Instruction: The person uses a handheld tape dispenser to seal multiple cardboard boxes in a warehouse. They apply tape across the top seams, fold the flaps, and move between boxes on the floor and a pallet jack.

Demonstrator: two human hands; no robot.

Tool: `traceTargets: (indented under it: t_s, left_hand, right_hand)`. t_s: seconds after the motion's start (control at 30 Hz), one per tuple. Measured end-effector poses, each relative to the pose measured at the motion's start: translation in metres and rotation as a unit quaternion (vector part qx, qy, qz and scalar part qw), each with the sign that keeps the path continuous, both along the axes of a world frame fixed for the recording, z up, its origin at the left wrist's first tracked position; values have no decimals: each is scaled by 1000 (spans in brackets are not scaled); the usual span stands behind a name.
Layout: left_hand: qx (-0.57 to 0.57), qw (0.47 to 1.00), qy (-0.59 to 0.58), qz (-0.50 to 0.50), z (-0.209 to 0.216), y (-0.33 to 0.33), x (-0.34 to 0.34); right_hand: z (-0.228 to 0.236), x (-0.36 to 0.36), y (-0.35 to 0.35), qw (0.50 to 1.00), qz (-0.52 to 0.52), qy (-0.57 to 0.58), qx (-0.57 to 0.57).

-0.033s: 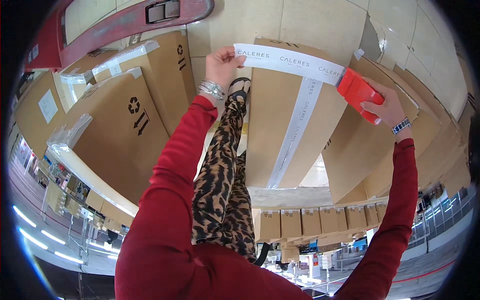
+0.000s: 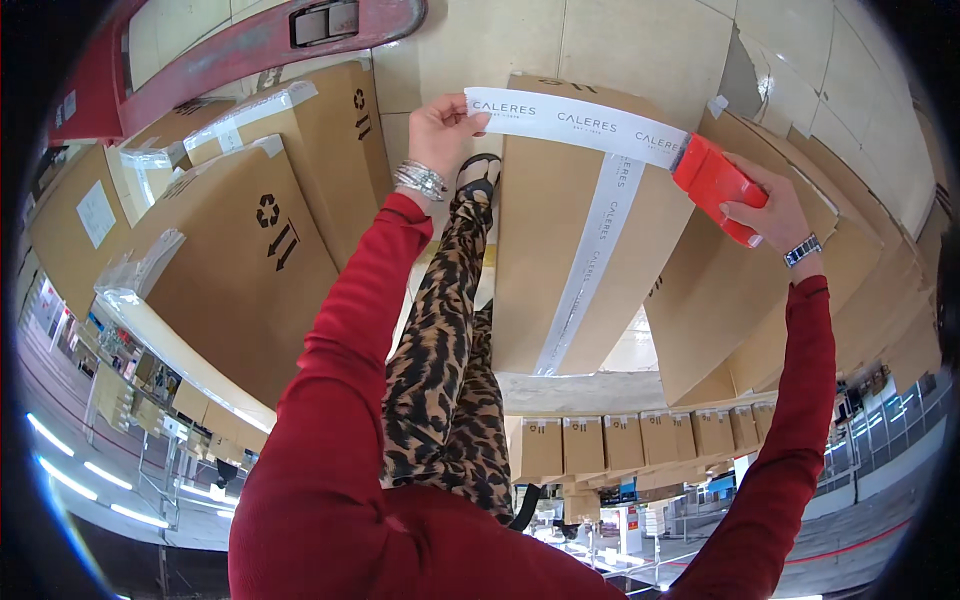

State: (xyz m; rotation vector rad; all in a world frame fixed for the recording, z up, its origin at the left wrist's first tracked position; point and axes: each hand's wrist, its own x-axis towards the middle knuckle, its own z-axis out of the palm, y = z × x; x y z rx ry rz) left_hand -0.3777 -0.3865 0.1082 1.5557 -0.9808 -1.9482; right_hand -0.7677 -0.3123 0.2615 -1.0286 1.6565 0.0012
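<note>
A strip of white printed packing tape (image 2: pixel 575 124) is stretched between my two hands, over the far end of a brown cardboard box (image 2: pixel 535 260). My left hand (image 2: pixel 442 135) pinches the strip's free end between thumb and fingers. Gripped in my right hand (image 2: pixel 775 205) is a red tape dispenser (image 2: pixel 715 190), and the strip runs out of its front. Another length of tape (image 2: pixel 592 265) lies flat along the box's top. Whether the stretched strip touches the box at any point, I cannot tell.
Closed cartons (image 2: pixel 235 230) stand to the left, sealed with clear tape. Open-topped cartons (image 2: pixel 745 265) crowd the right side. A red metal frame (image 2: pixel 250 45) crosses the far left floor. My sandalled foot (image 2: pixel 479 178) is beside the box; a row of small boxes (image 2: pixel 620 443) lines the background.
</note>
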Motion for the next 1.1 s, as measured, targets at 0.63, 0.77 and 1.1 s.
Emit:
traceTargets:
  t_s: [0.63,0.77,1.1]
  left_hand:
    - [-552,618,-190,-527,12,61,-111]
    - [-511,633,-204,-545,14,65,-122]
    - [-510,631,-219,-542,13,67,-123]
  right_hand:
    - [-5,12,-29,987,140,80,13]
    - [7,0,-20,995,91,34,25]
    - [66,-106,31,977,156,143,-2]
